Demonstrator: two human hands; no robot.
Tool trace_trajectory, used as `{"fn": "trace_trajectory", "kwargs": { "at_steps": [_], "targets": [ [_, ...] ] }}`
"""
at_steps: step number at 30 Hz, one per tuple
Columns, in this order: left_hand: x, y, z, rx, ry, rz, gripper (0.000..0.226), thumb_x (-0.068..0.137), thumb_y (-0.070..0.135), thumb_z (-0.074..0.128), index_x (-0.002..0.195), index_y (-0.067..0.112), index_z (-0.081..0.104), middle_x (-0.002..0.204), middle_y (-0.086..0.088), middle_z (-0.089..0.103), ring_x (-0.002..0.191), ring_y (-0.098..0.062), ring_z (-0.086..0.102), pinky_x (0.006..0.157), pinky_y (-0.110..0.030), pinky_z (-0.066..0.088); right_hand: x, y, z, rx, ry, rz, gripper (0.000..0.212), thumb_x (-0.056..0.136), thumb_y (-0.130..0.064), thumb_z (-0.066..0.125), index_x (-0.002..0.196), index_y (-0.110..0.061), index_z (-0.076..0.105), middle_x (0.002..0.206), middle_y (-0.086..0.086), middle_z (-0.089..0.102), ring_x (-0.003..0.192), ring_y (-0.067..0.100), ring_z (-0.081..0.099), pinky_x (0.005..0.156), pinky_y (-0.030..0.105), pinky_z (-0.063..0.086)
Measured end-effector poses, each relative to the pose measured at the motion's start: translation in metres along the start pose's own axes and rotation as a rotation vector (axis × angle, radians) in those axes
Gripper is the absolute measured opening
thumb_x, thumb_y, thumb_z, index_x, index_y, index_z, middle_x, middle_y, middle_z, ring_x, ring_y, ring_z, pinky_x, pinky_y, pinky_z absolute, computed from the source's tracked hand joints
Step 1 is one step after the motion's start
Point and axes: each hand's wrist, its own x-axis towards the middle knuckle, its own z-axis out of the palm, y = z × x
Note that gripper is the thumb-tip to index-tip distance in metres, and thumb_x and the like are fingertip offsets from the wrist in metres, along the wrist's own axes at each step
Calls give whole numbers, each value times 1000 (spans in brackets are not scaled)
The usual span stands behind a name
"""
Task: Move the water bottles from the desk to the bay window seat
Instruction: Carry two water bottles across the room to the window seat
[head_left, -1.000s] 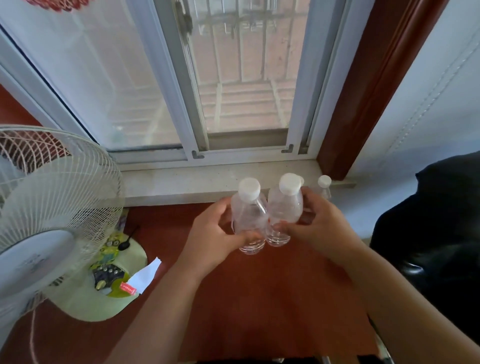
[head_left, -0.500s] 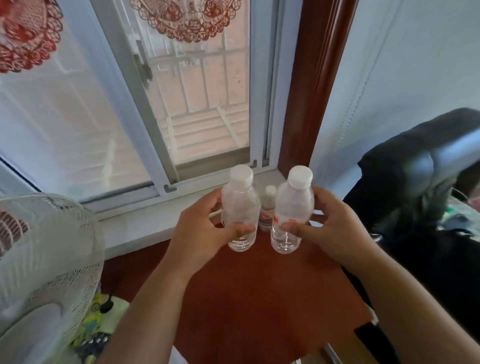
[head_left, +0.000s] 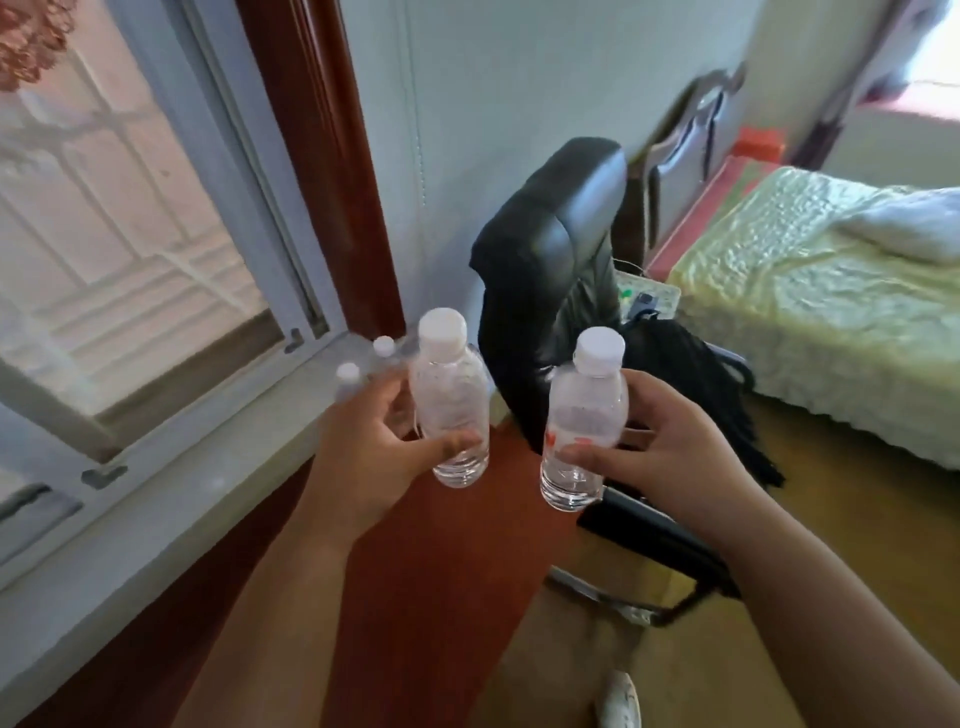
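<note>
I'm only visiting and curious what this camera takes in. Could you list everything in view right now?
held water bottles: 2, clear with white caps; one in the left grip, one in the right, both lifted off the desk
standing bottles: 2, white caps, at the desk's far edge by the window, partly hidden behind the left hand
desk: 1, reddish-brown, below the bottles
window: 1, white frame, left
window ledge: 1, pale stone, left
office chair: 1, black, centre
bed: 1, pale yellow-green cover, right
left hand: 1, grips a bottle
right hand: 1, grips a bottle
</note>
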Motion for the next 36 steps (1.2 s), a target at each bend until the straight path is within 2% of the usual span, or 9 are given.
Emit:
{"fn": "trace_trajectory", "kwargs": {
  "at_steps": [4, 6, 8, 15, 19, 23, 25, 29, 36],
  "targets": [
    [13, 16, 43, -34, -160, 64, 74, 68, 38, 94, 134, 33, 61, 121, 16, 73, 113, -3, 69, 100, -38, 58, -31, 18, -35, 7, 138, 72, 64, 69, -34, 94, 124, -39, 63, 111, -19, 75, 104, 1, 71, 97, 37, 57],
    [18, 22, 65, -24, -211, 103, 77, 68, 40, 95, 136, 36, 60, 124, 16, 72, 116, -5, 69, 100, -40, 57, -45, 27, -51, 19, 190, 110, 66, 68, -32, 95, 125, -39, 63, 112, -18, 75, 104, 3, 71, 98, 40, 57],
    [19, 29, 87, -29, -267, 133, 77, 68, 39, 95, 136, 37, 61, 124, 19, 72, 115, -2, 68, 101, -35, 57, -59, 36, -66, 31, 241, 139, 66, 68, -31, 95, 125, -39, 63, 112, -17, 75, 104, 4, 72, 97, 39, 58],
    [10, 67, 161, -78, -419, 183, 79, 69, 26, 95, 140, 32, 61, 125, 19, 72, 117, -1, 67, 107, -35, 53, -109, 60, -122, 35, 396, 180, 62, 67, -32, 94, 119, -43, 61, 106, -31, 71, 96, -11, 67, 72, 6, 52],
    [-2, 92, 202, -108, -485, 194, 74, 68, 19, 95, 133, 37, 63, 121, 21, 73, 115, -2, 68, 106, -36, 52, -140, 75, -155, 42, 461, 203, 67, 66, -33, 94, 126, -35, 63, 113, -16, 74, 102, 0, 71, 86, 23, 58],
    [-14, 112, 236, -138, -545, 174, 81, 67, 22, 96, 139, 36, 61, 124, 16, 73, 116, -9, 70, 100, -53, 56, -164, 87, -189, 28, 509, 186, 70, 66, -39, 94, 128, -36, 63, 118, -13, 73, 111, 6, 68, 98, 40, 57],
    [-19, 123, 253, -136, -575, 180, 81, 67, 25, 97, 138, 38, 60, 125, 17, 72, 117, -7, 68, 103, -53, 54, -175, 92, -206, 25, 535, 176, 71, 66, -40, 93, 129, -35, 62, 119, -14, 73, 113, 6, 68, 100, 42, 56],
    [-33, 149, 291, -122, -599, 207, 87, 60, 33, 98, 138, 40, 60, 124, 22, 71, 118, 1, 66, 109, -35, 51, -202, 101, -242, 21, 583, 155, 68, 68, -35, 93, 129, -30, 64, 118, -12, 73, 112, 8, 69, 99, 44, 57],
    [-65, 188, 369, -138, -681, 269, 87, 59, 42, 96, 138, 36, 61, 124, 19, 72, 121, -5, 66, 110, -42, 49, -261, 129, -302, -28, 661, 185, 71, 68, -41, 93, 130, -34, 62, 121, -14, 72, 113, 8, 68, 98, 44, 58]
  ]
}}
